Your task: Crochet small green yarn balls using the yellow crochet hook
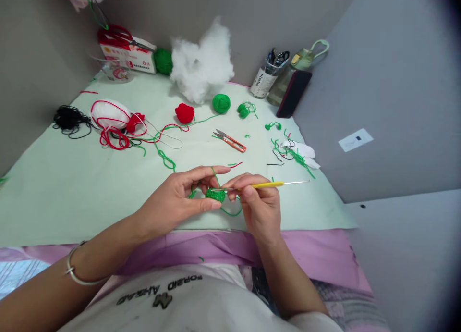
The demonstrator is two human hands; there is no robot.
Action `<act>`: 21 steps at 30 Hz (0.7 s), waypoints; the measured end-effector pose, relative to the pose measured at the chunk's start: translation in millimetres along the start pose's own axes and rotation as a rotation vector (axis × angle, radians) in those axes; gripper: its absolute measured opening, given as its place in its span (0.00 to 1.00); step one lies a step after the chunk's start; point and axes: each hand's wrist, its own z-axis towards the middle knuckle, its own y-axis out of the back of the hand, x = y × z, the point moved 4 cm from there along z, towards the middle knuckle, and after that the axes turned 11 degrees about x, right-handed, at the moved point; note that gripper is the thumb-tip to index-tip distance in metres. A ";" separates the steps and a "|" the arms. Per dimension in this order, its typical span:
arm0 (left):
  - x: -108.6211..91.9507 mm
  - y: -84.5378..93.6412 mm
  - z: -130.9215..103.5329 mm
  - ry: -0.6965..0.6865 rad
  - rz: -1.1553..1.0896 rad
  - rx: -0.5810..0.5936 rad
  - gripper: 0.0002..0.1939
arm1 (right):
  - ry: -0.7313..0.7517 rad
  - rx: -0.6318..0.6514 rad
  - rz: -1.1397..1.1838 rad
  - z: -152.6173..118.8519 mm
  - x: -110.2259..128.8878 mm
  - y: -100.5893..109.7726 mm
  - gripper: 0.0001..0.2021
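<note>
My left hand (pixel 180 192) pinches a small green crocheted piece (pixel 215 195) between thumb and fingers, near the table's front edge. Green yarn runs up over its raised index finger. In my right hand (pixel 260 202) is a crochet hook with a yellow handle (pixel 268 185), held like a pen. The hook's left tip lies at the top of the green piece, and its other metal end points right. A loop of green yarn hangs below, between the two hands.
Orange thread snips (pixel 232 142) lie beyond my hands. Farther back are a red ball (pixel 185 113), a green ball (pixel 221 103), white stuffing (pixel 203 65) and a phone (pixel 294 94). Tangled yarn (pixel 115 125) lies left, yarn scraps (pixel 297 154) right.
</note>
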 end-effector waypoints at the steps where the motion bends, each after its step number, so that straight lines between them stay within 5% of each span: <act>1: -0.7 0.1 -0.1 0.007 0.007 -0.005 0.28 | 0.002 0.015 0.016 0.6 0.8 0.8 0.10; 10: 3.4 0.5 1.4 0.040 0.047 0.031 0.26 | -0.008 0.255 0.051 6.5 10.1 7.2 0.08; 14: 3.7 0.6 1.2 0.063 0.104 0.048 0.16 | -0.014 0.305 0.007 8.9 12.9 9.6 0.09; 21: 3.5 -2.8 1.9 0.056 0.213 -0.092 0.26 | 0.206 0.382 -0.483 2.6 35.3 0.9 0.10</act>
